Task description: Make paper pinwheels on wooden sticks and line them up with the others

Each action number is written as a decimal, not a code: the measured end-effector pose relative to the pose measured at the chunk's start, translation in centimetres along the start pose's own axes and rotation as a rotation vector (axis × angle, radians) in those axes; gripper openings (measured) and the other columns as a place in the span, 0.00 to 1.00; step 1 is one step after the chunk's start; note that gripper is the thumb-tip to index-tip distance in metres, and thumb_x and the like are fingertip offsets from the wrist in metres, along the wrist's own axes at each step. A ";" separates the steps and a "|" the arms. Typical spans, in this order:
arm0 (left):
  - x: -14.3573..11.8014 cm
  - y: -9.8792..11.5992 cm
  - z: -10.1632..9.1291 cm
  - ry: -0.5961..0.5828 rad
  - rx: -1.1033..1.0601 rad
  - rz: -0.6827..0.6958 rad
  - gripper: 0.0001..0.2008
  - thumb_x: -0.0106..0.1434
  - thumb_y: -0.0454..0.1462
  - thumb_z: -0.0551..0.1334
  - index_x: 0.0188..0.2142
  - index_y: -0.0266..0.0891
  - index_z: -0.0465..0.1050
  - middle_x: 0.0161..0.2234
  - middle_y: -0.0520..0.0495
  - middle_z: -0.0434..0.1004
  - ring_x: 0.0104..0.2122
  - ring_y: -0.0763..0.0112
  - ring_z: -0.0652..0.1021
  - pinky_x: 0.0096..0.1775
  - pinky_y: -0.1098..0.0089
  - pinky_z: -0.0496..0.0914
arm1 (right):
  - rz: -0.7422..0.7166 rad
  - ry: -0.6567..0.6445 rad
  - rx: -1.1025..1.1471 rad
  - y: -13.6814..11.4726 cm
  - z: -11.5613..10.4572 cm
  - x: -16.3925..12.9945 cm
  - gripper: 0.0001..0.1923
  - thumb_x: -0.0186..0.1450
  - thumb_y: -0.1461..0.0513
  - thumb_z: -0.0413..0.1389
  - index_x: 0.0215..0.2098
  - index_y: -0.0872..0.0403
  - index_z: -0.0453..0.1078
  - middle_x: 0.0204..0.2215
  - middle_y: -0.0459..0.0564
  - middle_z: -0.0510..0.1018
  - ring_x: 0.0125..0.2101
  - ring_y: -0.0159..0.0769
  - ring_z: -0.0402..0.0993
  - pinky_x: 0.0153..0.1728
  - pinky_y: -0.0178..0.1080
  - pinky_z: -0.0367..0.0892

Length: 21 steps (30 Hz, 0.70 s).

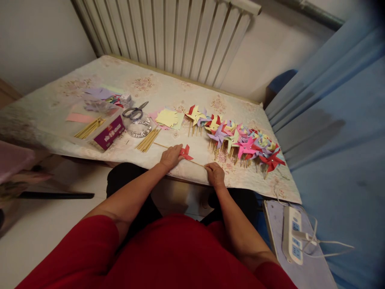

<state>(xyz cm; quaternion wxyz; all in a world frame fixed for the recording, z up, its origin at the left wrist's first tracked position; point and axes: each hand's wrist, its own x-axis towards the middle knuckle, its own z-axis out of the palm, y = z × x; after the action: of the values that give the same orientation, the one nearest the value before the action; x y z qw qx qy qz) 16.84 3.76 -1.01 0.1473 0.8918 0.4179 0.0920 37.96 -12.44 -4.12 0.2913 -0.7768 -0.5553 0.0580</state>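
My left hand (170,157) presses on a small red paper pinwheel (186,152) that sits on a thin wooden stick (197,162) lying across the table's near edge. The stick's right end is pinched in my right hand (214,174). Its left end pokes out past my left hand toward a loose bundle of sticks (148,140). Just beyond my hands lies a row of several finished pinwheels (240,140) in red, pink, purple, yellow and green.
A pile of yellow paper squares (167,117), scissors (136,112), a ring of beads (139,129), a purple box (110,131) and more sticks (90,128) lie on the flowered tablecloth (54,108). A radiator (168,36) stands behind. A power strip (292,234) rests at right.
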 end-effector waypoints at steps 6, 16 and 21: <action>-0.1 -0.3 -0.2 0.001 -0.036 0.033 0.31 0.65 0.47 0.61 0.64 0.42 0.56 0.61 0.38 0.67 0.55 0.53 0.72 0.50 0.60 0.68 | -0.017 0.014 0.031 0.2 -0.2 -0.1 0.10 0.66 0.60 0.52 0.33 0.50 0.77 0.34 0.50 0.78 0.38 0.39 0.73 0.41 0.38 0.66; -1.0 -2.8 -1.3 0.055 -0.065 0.067 0.30 0.65 0.43 0.62 0.62 0.35 0.56 0.63 0.35 0.63 0.61 0.57 0.67 0.58 0.63 0.65 | -0.046 0.049 0.108 2.3 -1.3 -1.0 0.10 0.64 0.59 0.53 0.31 0.53 0.75 0.32 0.52 0.78 0.36 0.40 0.74 0.41 0.40 0.67; -1.7 -3.8 -2.8 0.074 0.049 -0.056 0.19 0.69 0.41 0.55 0.57 0.37 0.64 0.58 0.37 0.67 0.54 0.56 0.73 0.50 0.62 0.70 | -0.007 0.123 0.147 3.9 -1.9 -1.7 0.11 0.63 0.57 0.53 0.29 0.52 0.75 0.30 0.51 0.77 0.34 0.40 0.73 0.40 0.41 0.66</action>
<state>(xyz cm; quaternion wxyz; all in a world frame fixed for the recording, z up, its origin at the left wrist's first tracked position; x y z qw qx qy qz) 12.23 5.32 0.23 0.1125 0.8791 0.4497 0.1105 41.28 -15.53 -4.99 0.3812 -0.7536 -0.5332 0.0497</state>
